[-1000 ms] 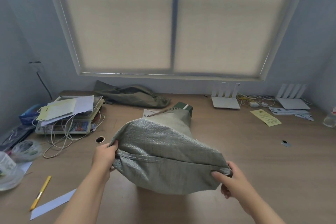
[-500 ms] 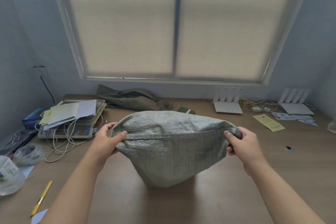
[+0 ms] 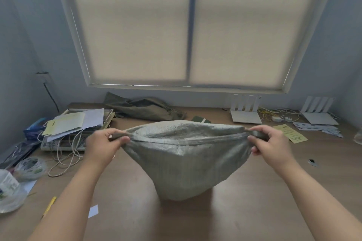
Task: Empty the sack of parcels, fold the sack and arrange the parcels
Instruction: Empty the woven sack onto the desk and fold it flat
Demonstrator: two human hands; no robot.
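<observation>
Woven grey sack (image 3: 186,164) pulled wide between two hands, centre of the frame
The left hand (image 3: 102,147) and right hand (image 3: 271,147) each pinch one end of its seamed edge, the bulk sagging toward the wooden desk (image 3: 254,211); a dark green parcel (image 3: 200,119) shows just behind the sack's upper edge

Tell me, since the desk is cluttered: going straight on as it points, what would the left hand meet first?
The left hand points forward and right, into the sack it grips. Beyond that, likely the dark cloth behind it, though depth is unclear.
</observation>
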